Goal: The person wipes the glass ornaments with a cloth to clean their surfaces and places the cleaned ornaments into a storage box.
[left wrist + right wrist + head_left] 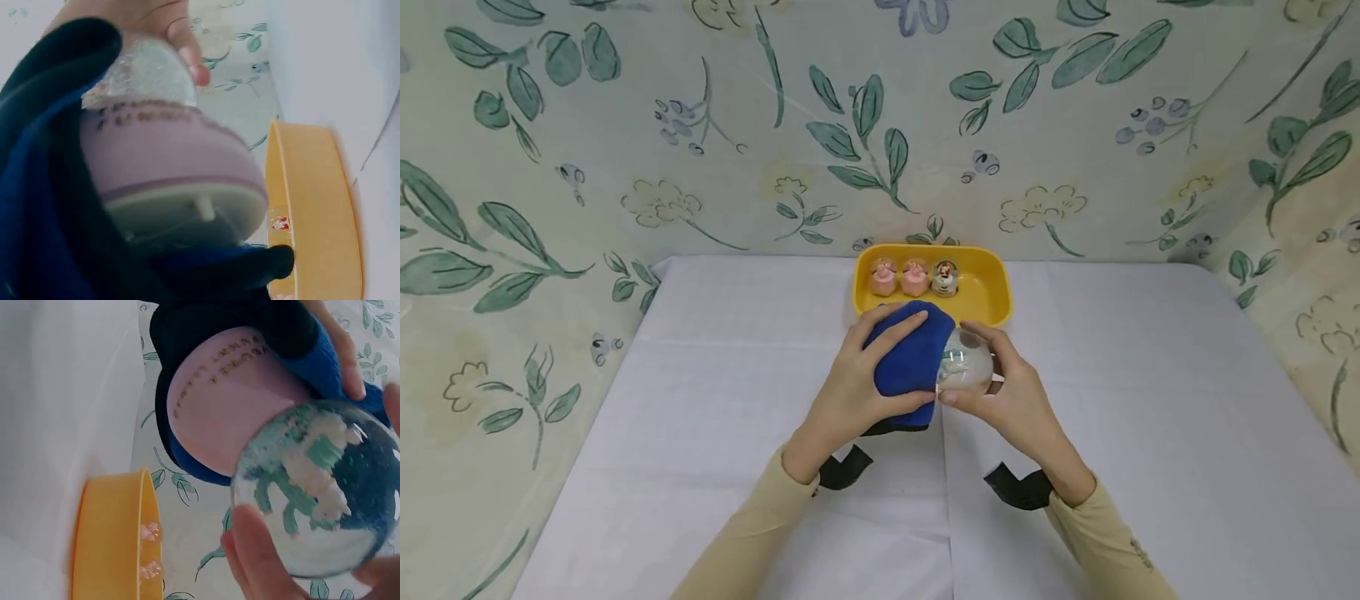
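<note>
A snow globe is held on its side between both hands, above the table. Its clear dome, with a white and green animal figure inside, faces right. Gold lettering runs round the pink base, whose pale underside shows in the left wrist view. My left hand grips a blue cloth with a dark inner side, wrapped about the base. With thumb and fingers spread round the dome, my right hand holds the glass.
Just beyond the hands stands a yellow tray at the back of the white-covered table. Two pink figurines and a small globe-like figurine sit in its left part. Behind the table hangs a leaf-patterned curtain.
</note>
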Demonstrator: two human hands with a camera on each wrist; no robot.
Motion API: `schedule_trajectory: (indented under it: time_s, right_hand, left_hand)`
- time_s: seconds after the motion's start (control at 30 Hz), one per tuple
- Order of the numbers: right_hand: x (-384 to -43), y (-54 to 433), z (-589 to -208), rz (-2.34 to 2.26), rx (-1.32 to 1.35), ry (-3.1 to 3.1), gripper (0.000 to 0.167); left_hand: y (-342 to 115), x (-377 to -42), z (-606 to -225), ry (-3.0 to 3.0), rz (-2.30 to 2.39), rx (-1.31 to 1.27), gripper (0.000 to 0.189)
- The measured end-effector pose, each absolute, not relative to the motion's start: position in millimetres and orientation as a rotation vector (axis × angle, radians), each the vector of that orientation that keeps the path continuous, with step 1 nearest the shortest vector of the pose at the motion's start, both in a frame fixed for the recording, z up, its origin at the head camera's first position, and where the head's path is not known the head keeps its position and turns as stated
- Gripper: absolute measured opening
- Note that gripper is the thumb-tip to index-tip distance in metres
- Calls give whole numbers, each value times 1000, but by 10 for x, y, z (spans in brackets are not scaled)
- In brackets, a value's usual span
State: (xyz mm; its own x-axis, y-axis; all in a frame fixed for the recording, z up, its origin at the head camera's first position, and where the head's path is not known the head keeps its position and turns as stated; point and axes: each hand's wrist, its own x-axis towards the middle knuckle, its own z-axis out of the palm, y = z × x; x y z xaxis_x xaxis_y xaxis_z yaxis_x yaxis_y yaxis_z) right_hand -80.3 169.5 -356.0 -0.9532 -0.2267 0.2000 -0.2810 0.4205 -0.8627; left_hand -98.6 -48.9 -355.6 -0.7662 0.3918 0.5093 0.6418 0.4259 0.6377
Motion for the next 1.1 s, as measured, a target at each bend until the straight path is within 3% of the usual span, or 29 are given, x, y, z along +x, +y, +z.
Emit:
schedule_trajectory:
  time_s: [0.17, 0.37, 0.8, 1.1]
  right_hand:
    - [-812, 1761, -3528, 1583, 815, -2553, 98]
    - [-902, 1823, -3521, 1271, 1018, -2370, 91]
    - [-943, 1663, -3688, 1160, 497, -2330, 76]
    - [-950, 1644, -3645, 1071, 416, -2380, 78]
  left_hand:
    - [-627, -1114, -3532, -2367, -1469, -978, 79]
    - [-664, -1104, -3517, -2381, -1550, -1031, 76]
    - [-450, -918, -3648, -2440, -1056, -779, 90]
    - [-631, -881, -3602, -2524, -1016, -754, 87]
